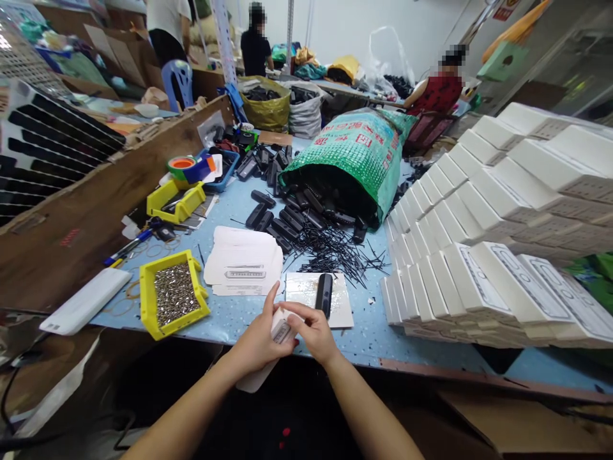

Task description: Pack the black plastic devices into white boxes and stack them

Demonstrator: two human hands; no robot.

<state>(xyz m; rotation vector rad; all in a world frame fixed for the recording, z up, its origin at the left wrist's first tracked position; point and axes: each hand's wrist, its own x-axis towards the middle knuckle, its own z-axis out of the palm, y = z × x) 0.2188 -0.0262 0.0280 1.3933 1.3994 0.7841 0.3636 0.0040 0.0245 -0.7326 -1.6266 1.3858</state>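
Note:
My left hand [258,338] wraps around a slim white box [258,378] with a dark printed picture, its index finger pointing up. At the upper end of that box, my right hand [313,333] pinches with thumb and fingers. The box is tilted and held over the table's front edge; the hands cover much of it. Just beyond them, a black oblong plastic device [324,295] lies on a white square pad [342,313] with a shiny, speckled surface. Left of the pad rests a pile of white printed sheets [244,255].
A yellow bin [149,306] of small metal screws stands left, another yellow bin [194,204] behind it. Thin black strips [330,249] and black devices spill before a green sack [354,147]. White boxes [454,275] are stacked high at right. Other people sit or stand farther back.

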